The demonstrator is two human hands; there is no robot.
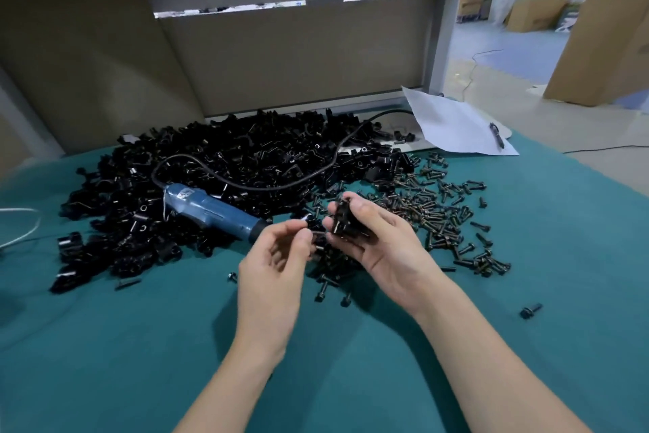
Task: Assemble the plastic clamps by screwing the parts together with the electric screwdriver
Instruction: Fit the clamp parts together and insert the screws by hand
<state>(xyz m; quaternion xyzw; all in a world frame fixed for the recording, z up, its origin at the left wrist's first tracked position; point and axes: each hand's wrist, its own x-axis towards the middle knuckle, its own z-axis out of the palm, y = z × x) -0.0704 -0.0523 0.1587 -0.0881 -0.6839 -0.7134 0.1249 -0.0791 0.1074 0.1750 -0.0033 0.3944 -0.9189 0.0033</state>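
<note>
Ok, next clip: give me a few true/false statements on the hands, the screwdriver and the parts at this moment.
1. The right hand holds a black clamp part. True.
2. The electric screwdriver is in the left hand. False: it lies untouched on the pile of clamp parts; the left hand pinches a small dark piece.
3. The loose screws lie mostly to the right of that pile. True.
4. The table cover is red. False: it is teal.
5. A pen lies on the white paper. True.
</note>
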